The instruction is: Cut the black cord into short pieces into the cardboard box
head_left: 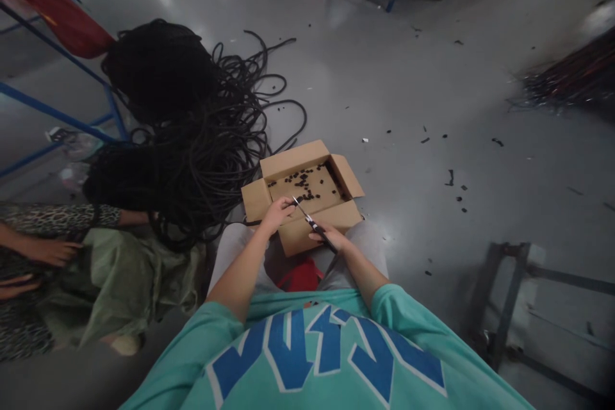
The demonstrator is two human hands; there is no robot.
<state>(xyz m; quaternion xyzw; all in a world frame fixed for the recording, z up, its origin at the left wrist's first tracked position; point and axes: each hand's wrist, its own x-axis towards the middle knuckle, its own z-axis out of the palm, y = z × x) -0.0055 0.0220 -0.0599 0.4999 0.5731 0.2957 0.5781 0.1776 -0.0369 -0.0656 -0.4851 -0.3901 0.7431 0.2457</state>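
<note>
An open cardboard box point(317, 232) stands in front of my knees, with small black cut pieces point(302, 183) scattered over its bottom. Above its near left side, my left hand point(277, 213) is closed on the end of a black cord point(290, 203). My right hand point(331, 237) grips black-handled scissors point(314, 225) over the near flap. Their blades point up and left, close to the cord's end. Whether the blades touch the cord, I cannot tell.
A large tangled heap of black cord point(206, 134) lies left of the box. Beside it sits another person with a hand point(52, 251) on their lap. A blue metal frame point(57, 109) stands left, a dark metal frame point(514, 295) right. Black scraps point(450, 177) dot the floor.
</note>
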